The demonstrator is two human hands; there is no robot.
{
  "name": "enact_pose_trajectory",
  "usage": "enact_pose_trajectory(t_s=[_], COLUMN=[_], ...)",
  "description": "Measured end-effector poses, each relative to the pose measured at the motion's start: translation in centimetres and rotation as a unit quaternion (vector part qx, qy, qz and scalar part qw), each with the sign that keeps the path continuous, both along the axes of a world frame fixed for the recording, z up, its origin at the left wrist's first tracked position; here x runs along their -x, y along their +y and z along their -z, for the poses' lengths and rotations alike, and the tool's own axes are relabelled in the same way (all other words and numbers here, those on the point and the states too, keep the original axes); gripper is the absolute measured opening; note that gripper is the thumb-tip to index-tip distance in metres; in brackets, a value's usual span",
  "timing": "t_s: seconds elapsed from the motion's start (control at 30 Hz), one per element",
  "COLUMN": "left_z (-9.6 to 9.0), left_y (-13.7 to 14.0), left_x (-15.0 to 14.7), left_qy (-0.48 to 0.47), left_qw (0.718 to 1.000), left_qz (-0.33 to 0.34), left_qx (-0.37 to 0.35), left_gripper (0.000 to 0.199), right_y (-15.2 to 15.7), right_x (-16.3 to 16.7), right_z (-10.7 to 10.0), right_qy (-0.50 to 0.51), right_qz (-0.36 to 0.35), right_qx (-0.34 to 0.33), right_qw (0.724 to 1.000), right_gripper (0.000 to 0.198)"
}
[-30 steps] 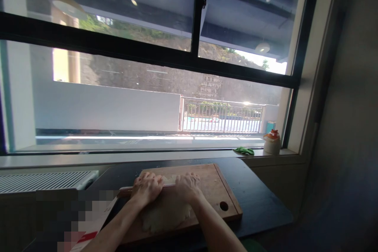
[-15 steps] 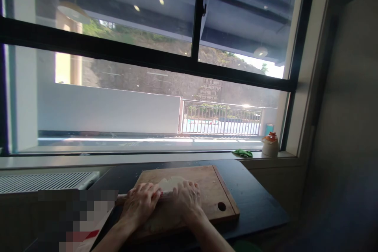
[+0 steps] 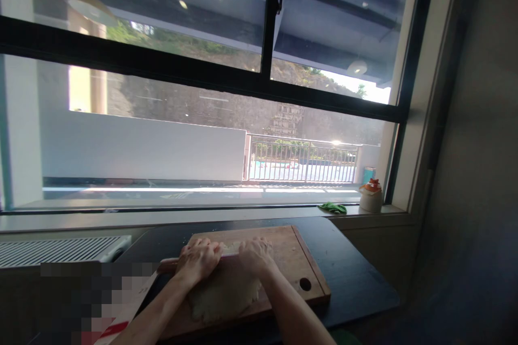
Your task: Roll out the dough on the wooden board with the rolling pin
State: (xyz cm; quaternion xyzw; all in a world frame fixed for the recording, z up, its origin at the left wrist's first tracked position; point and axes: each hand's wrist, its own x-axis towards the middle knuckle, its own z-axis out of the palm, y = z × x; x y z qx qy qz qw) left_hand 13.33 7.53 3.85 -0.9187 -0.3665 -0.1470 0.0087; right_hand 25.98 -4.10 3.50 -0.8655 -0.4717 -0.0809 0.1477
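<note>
Both hands press on a rolling pin (image 3: 168, 266) that lies across a wooden cutting board (image 3: 297, 267). My left hand (image 3: 200, 259) is wrapped over the pin toward its left end, whose wooden handle sticks out beyond the fingers. My right hand (image 3: 256, 256) is curled over the pin's right part and hides that end. A flat, pale sheet of dough (image 3: 226, 291) spreads on the board, mostly on the near side of the pin. A little of it shows beyond the pin between the hands.
The board rests on a dark table (image 3: 356, 280) below a wide window. On the sill (image 3: 243, 218) are a green cloth (image 3: 334, 208) and a white container with an orange top (image 3: 370, 197). A white radiator (image 3: 68, 250) is at the left; a red-marked white packet (image 3: 129, 302) lies beside the board.
Both hands and the rolling pin have moved forward, toward the board's far edge. More of the dough sheet now shows on the near side of the pin.
</note>
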Motion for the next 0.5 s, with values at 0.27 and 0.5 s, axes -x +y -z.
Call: enact_pose_trajectory(t_s=[0.27, 0.5], left_z=[1.9, 2.6], left_y=[-0.7, -1.4], left_x=[1.8, 2.7], left_qy=[-0.063, -0.076], left_qw=[0.996, 0.995], left_qz=[0.049, 0.044], left_qx=[-0.050, -0.054], left_gripper=[0.042, 0.042], right_y=[-1.5, -2.4], right_x=[1.4, 2.2], right_z=[1.1, 1.9], right_qy=[-0.011, -0.020], right_qz=[0.011, 0.000], right_qx=[-0.060, -0.099], right_qw=[0.998, 0.995], right_gripper=[0.044, 0.042])
